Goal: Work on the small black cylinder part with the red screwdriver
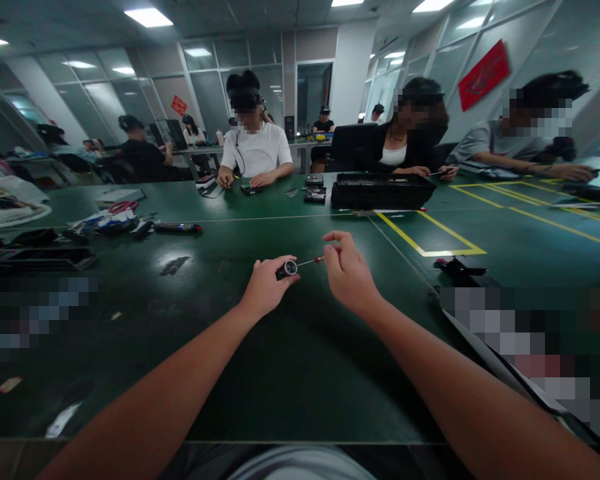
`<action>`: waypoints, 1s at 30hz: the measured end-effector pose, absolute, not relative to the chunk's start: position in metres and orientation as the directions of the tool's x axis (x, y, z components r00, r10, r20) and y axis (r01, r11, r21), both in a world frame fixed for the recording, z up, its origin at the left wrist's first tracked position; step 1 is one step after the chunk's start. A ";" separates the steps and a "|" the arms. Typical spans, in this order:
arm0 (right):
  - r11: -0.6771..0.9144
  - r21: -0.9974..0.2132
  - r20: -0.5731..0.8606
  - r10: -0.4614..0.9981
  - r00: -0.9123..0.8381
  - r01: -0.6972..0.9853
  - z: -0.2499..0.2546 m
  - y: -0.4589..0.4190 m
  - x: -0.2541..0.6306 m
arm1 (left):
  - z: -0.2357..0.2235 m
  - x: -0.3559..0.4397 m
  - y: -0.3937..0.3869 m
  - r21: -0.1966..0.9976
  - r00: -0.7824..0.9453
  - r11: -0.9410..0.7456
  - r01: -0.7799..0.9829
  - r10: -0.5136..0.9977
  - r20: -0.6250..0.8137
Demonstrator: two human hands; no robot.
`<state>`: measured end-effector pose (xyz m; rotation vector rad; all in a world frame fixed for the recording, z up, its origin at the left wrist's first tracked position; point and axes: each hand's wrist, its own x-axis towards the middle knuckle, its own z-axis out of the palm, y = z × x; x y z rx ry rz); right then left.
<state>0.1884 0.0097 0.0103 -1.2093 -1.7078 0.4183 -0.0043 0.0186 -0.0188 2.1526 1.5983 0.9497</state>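
Observation:
Over the middle of the green table, my left hand [266,285] is closed around a small dark cylinder [290,268] with a silvery ring at its end, which faces me. A screwdriver [310,261] with a thin metal shaft and a red handle reaches across from the right, its tip at the side of the cylinder. The handle end sits at the fingers of my right hand [347,273], which are bent and pinched about it. Part of the handle is hidden behind those fingers. Most of the cylinder's body is covered by my left hand.
Across the table stands a black box [383,192], with people working behind it. To the left lie a marker pen [177,228], red-handled scissors [123,207] and a black tray [35,259]. Yellow tape [453,253] marks the right side. Black parts [463,267] lie at right.

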 end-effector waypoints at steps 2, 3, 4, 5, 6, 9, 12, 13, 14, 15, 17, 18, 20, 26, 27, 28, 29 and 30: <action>0.480 -0.752 0.526 0.850 -0.028 0.452 0.008 0.010 0.187 | -0.019 -0.005 0.019 0.590 0.163 -0.343 0.731 0.927 0.337; 0.490 -0.769 0.530 0.848 -0.020 0.411 0.007 0.010 0.186 | -0.019 -0.005 0.018 0.590 0.164 -0.347 0.729 0.925 0.343; 0.490 -0.789 0.525 0.851 -0.008 0.370 0.007 0.011 0.185 | -0.019 -0.005 0.018 0.588 0.168 -0.355 0.727 0.922 0.350; 0.477 -0.817 0.508 0.861 0.012 0.323 0.006 0.012 0.184 | -0.019 -0.004 0.018 0.582 0.176 -0.367 0.725 0.917 0.358; 0.449 -0.853 0.476 0.878 0.045 0.265 0.005 0.014 0.184 | -0.019 -0.004 0.018 0.573 0.186 -0.381 0.726 0.910 0.370; 0.251 -0.968 0.242 0.953 0.183 -0.025 0.000 0.022 0.183 | -0.018 -0.005 0.019 0.527 0.211 -0.414 0.743 0.891 0.402; 0.092 -0.970 0.036 0.969 0.244 -0.224 -0.006 0.028 0.183 | -0.018 -0.008 0.024 0.510 0.188 -0.378 0.773 0.904 0.384; 0.098 -0.970 0.039 0.966 0.256 -0.223 -0.007 0.028 0.183 | -0.018 -0.010 0.025 0.512 0.182 -0.365 0.778 0.910 0.372; 0.122 -0.972 0.066 0.962 0.264 -0.200 -0.008 0.028 0.183 | -0.018 -0.010 0.026 0.514 0.182 -0.358 0.779 0.915 0.361; 0.149 -0.974 0.102 0.960 0.260 -0.169 -0.008 0.027 0.183 | -0.019 -0.011 0.026 0.516 0.185 -0.357 0.779 0.916 0.355; 0.195 -0.974 0.165 0.959 0.230 -0.113 -0.007 0.023 0.181 | -0.019 -0.011 0.026 0.521 0.191 -0.361 0.774 0.917 0.351; 0.214 -0.972 0.190 0.957 0.217 -0.092 -0.007 0.022 0.180 | -0.019 -0.010 0.025 0.526 0.192 -0.361 0.770 0.917 0.349; 0.249 -0.967 0.232 0.952 0.198 -0.063 -0.006 0.019 0.179 | -0.019 -0.008 0.024 0.538 0.196 -0.361 0.762 0.920 0.340; 0.283 -0.958 0.286 0.945 0.159 0.040 -0.010 0.022 0.179 | -0.018 -0.007 0.022 0.560 0.202 -0.366 0.743 0.921 0.334; 0.288 -0.956 0.293 0.942 0.161 0.053 -0.010 0.023 0.179 | -0.018 -0.007 0.022 0.560 0.200 -0.365 0.744 0.921 0.334; 0.297 -0.953 0.303 0.939 0.164 0.064 -0.010 0.023 0.179 | -0.017 -0.007 0.021 0.560 0.200 -0.365 0.744 0.921 0.334; 0.306 -0.949 0.314 0.934 0.168 0.073 -0.010 0.022 0.179 | -0.017 -0.007 0.021 0.559 0.201 -0.365 0.744 0.921 0.333; 0.316 -0.945 0.326 0.930 0.169 0.083 -0.009 0.022 0.180 | -0.017 -0.007 0.021 0.558 0.201 -0.364 0.746 0.922 0.332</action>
